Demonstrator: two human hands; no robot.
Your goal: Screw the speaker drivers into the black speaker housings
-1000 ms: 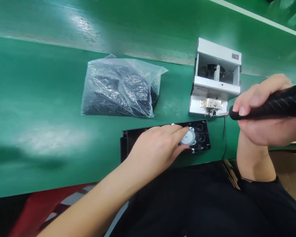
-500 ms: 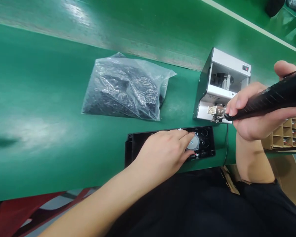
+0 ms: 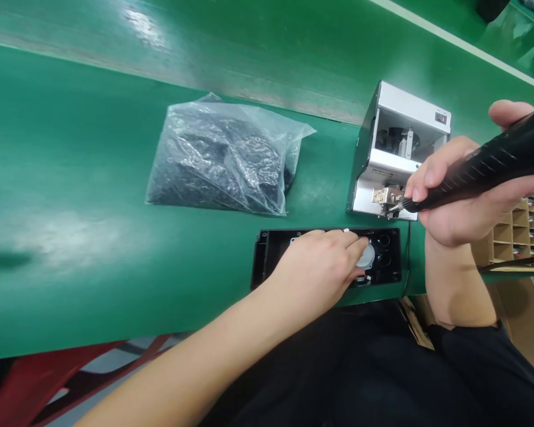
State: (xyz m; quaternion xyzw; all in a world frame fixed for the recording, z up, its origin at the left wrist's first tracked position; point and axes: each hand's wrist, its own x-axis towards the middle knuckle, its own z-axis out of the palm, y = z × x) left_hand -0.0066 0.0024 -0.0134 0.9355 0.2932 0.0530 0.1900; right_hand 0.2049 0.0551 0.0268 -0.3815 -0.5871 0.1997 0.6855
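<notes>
My right hand (image 3: 454, 201) is wrapped around a black electric screwdriver (image 3: 485, 163). The driver's tip meets the metal outlet at the front of a silver screw feeder (image 3: 394, 160). Below it on the bench lies a long black plastic housing (image 3: 271, 249), its open side up. My left hand (image 3: 323, 264) reaches into the housing, thumb and fingers closed around the edge of a round metal-backed speaker (image 3: 367, 258). The back of this hand hides the housing's middle. A small red-and-white wire connector (image 3: 364, 279) shows beside the thumb.
A clear plastic bag (image 3: 225, 160) full of dark parts lies behind the housing on the green bench (image 3: 71, 178). At right stands a cardboard divider box (image 3: 511, 234) with wired parts in its cells. A red stool (image 3: 71, 379) is below the front edge.
My left hand and the black housing have slid to the right along the bench. My right hand keeps the screwdriver at the feeder outlet, with little movement.
</notes>
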